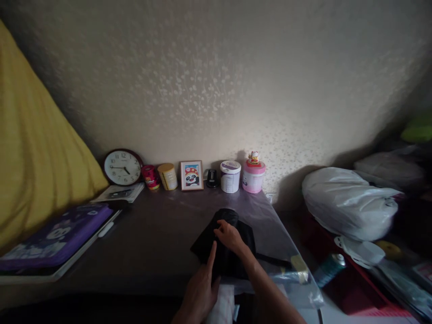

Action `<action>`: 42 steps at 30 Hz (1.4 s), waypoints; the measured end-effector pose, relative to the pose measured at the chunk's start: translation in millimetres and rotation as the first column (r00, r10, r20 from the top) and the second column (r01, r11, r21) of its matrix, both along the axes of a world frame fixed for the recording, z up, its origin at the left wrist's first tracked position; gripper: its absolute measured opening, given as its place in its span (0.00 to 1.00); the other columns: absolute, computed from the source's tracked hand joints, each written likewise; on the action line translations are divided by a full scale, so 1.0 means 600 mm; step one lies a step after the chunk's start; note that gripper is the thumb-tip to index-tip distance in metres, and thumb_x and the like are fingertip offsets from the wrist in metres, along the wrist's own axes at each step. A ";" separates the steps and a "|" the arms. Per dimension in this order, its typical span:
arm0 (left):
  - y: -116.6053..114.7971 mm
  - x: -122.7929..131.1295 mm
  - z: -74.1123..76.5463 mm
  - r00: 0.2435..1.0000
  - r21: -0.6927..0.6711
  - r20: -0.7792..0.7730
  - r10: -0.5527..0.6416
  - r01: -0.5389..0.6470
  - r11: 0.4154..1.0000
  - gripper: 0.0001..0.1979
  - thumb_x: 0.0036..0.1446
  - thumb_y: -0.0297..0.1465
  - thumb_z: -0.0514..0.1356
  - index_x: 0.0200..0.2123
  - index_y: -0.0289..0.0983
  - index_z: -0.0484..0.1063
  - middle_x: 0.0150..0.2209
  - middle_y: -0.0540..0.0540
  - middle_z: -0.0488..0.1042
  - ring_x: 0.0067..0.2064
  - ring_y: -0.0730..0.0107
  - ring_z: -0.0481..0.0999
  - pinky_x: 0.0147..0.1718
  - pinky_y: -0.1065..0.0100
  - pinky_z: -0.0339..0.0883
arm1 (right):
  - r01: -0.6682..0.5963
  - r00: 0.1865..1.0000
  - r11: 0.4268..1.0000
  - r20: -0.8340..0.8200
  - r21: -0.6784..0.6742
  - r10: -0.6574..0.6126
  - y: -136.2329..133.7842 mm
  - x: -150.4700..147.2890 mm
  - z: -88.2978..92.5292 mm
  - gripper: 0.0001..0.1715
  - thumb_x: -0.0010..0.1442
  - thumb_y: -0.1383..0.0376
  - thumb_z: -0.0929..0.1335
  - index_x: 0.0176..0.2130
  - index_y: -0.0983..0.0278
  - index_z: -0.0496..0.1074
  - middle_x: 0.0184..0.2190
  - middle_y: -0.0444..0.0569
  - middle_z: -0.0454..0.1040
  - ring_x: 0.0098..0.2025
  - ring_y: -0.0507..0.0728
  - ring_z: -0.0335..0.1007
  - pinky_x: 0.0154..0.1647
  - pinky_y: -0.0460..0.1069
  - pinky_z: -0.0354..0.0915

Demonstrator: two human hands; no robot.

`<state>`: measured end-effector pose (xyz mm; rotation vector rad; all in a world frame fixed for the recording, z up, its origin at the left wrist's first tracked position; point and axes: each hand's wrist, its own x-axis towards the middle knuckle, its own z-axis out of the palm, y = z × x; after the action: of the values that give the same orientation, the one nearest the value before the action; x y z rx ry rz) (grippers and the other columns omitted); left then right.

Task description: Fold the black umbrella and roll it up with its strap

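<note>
A black cloth item (pixel 245 234) lies in a loose heap near the table's front edge, and a dark strap (pixel 273 260) runs from it to the right. Its exact kind cannot be made out. My right hand (pixel 230 235) rests on top with bent fingers that seem to pinch the cloth. Closer to me, my left hand (pixel 202 285) is at the cloth's near left side, index finger stretched forward and thumb apart. Below the hands, a pale checked cloth (pixel 222 303) shows at the table edge.
Along the wall stand a clock (pixel 122 167), tins, a picture frame (pixel 191 175) and two round tubs. A purple case (pixel 57 236) lies left on the table (pixel 151 234). Right of the table are a spray can (pixel 330 269), a red crate (pixel 357 292) and a white bag (pixel 351 200).
</note>
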<state>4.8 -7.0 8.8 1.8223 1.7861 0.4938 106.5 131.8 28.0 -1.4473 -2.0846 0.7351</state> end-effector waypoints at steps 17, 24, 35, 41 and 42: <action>0.011 0.006 -0.024 0.998 -0.036 0.002 0.055 -0.055 0.998 0.36 0.57 0.26 0.49 0.64 0.32 0.31 0.55 0.39 0.68 0.50 0.69 0.72 0.46 0.74 0.61 | -0.163 0.982 0.844 0.164 0.511 0.090 0.016 0.073 -0.029 0.16 0.62 0.68 0.60 0.48 0.61 0.69 0.52 0.51 0.70 0.57 0.58 0.59 0.57 0.57 0.55; 0.008 0.007 -0.017 0.998 -0.068 0.022 0.057 -0.055 0.996 0.35 0.58 0.25 0.48 0.64 0.30 0.31 0.57 0.38 0.64 0.53 0.70 0.70 0.48 0.75 0.60 | -0.225 0.974 0.835 0.117 0.501 0.192 0.009 0.067 0.001 0.16 0.64 0.64 0.59 0.46 0.62 0.71 0.48 0.51 0.72 0.53 0.56 0.63 0.55 0.54 0.56; 0.006 0.005 -0.013 0.997 -0.092 0.021 0.073 -0.070 0.993 0.35 0.58 0.25 0.48 0.64 0.30 0.32 0.57 0.38 0.65 0.53 0.70 0.70 0.48 0.74 0.60 | 0.142 0.981 0.929 0.079 0.342 -0.179 0.088 0.093 -0.013 0.18 0.59 0.67 0.62 0.49 0.64 0.69 0.54 0.53 0.67 0.57 0.58 0.60 0.58 0.55 0.52; 0.006 0.008 -0.016 0.996 -0.071 0.028 0.086 -0.084 0.994 0.34 0.60 0.28 0.48 0.64 0.32 0.32 0.56 0.38 0.66 0.52 0.69 0.71 0.48 0.73 0.61 | 0.359 0.928 0.924 0.055 0.135 -0.368 0.049 0.192 -0.037 0.17 0.58 0.66 0.60 0.44 0.63 0.73 0.41 0.52 0.76 0.44 0.58 0.72 0.45 0.50 0.64; 0.006 0.009 -0.017 0.995 -0.065 0.031 0.091 -0.089 0.994 0.34 0.60 0.28 0.48 0.64 0.32 0.32 0.57 0.39 0.66 0.52 0.69 0.70 0.48 0.74 0.60 | 0.373 0.922 0.921 0.063 0.113 -0.382 0.037 0.204 -0.045 0.17 0.58 0.66 0.60 0.42 0.63 0.73 0.40 0.52 0.77 0.43 0.59 0.73 0.43 0.50 0.64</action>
<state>10.1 -3.5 -1.3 1.6867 1.8458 0.4933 228.7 154.0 1.2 -1.7790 -1.7892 0.4169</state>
